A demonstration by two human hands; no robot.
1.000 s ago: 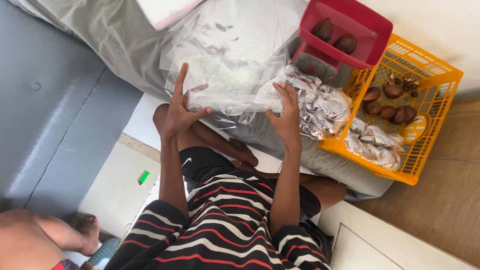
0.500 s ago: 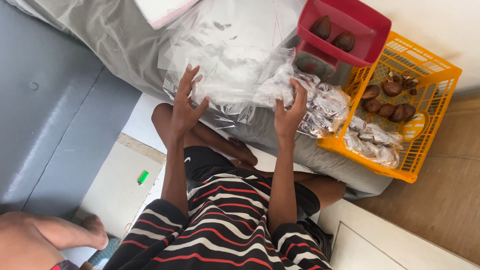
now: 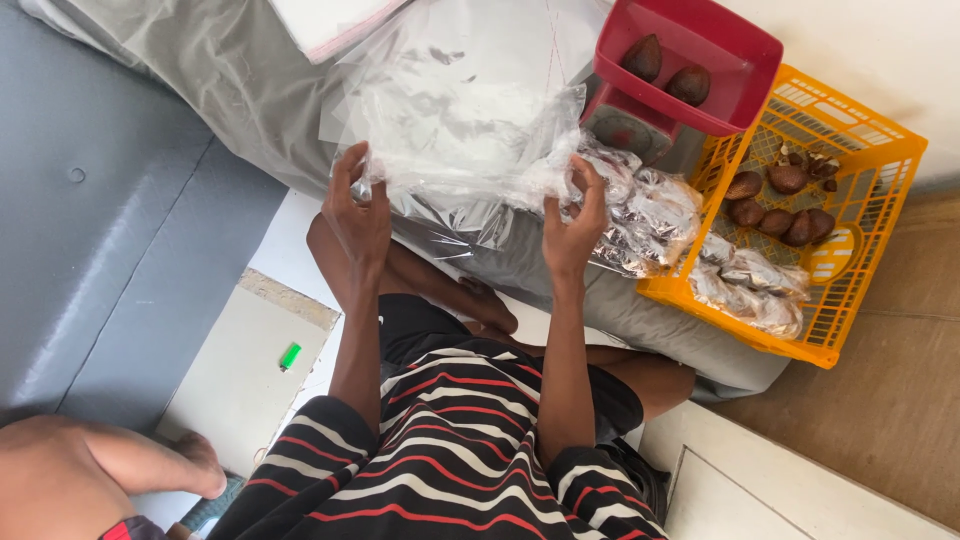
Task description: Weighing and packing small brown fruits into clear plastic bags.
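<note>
grey cushion (image 3: 650,320) below, left hand (image 3: 358,215) and right hand (image 3: 575,220) seemingly each pinching clear plastic bag (image 3: 450,130)

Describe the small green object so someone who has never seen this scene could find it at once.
Start at the big grey cushioned surface on the left of the view, then drop to the pale flat board lying beside it, next to the person's left arm. Near that board's right edge lies the small green object, short and stick-shaped. It is the only bright green thing in view and sits alone on the board.
</note>
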